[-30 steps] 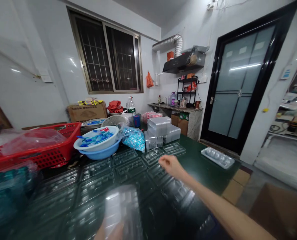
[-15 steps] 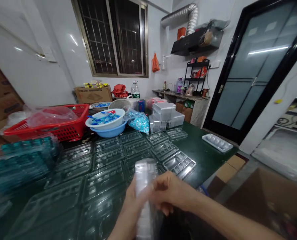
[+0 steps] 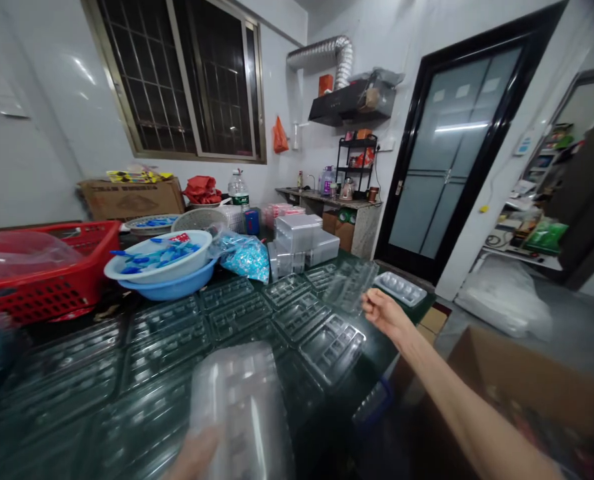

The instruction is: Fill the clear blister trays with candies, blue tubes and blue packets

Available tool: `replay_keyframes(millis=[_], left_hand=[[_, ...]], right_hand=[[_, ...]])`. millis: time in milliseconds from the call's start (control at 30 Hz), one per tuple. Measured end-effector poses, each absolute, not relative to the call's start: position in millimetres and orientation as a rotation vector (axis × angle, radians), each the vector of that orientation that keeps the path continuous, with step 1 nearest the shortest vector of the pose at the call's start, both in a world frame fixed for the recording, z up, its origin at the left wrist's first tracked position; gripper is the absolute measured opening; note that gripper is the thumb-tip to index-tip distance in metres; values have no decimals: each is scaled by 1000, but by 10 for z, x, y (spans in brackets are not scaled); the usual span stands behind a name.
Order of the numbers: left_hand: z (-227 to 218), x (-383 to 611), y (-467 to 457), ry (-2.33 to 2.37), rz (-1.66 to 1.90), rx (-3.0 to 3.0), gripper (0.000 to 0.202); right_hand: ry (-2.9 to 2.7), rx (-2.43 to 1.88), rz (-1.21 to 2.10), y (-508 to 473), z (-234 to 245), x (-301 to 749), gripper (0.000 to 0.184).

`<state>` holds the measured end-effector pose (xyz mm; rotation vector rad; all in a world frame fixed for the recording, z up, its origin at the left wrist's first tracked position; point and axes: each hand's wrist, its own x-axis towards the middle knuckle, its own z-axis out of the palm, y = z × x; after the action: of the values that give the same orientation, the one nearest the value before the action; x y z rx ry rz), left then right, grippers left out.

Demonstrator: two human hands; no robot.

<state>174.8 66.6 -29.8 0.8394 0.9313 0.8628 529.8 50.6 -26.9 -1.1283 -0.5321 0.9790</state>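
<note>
My left hand, blurred at the bottom of the view, grips a thick stack of clear plastic trays. Farther out to the right, my right hand pinches the edge of one thin clear plastic tray and holds it over the far right of the table. Rows of similar moulded trays lie flat across the dark green table. Just beyond my right hand is a white tray with rounded hollows.
A red basket stands at the left. Behind the trays are a white bowl of blue pieces in a blue basin, a bag of shiny blue bits and stacked clear boxes. An open cardboard box sits at lower right.
My right hand has left the stack and swung outward to the right with a single tray. The stack in my left hand now shows broader, and the view has turned right.
</note>
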Motion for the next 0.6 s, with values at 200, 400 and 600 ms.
replay_keyframes(millis=[200, 400, 600], left_hand=[[-227, 1753, 561, 826, 816, 715, 68], [-286, 1678, 594, 951, 903, 785, 51], [-310, 1913, 482, 1083, 950, 874, 38]], right_hand=[[-310, -1401, 970, 951, -585, 5479, 23], [-349, -1626, 988, 971, -440, 5366, 21], [-745, -1535, 1025, 308, -106, 4417, 22]])
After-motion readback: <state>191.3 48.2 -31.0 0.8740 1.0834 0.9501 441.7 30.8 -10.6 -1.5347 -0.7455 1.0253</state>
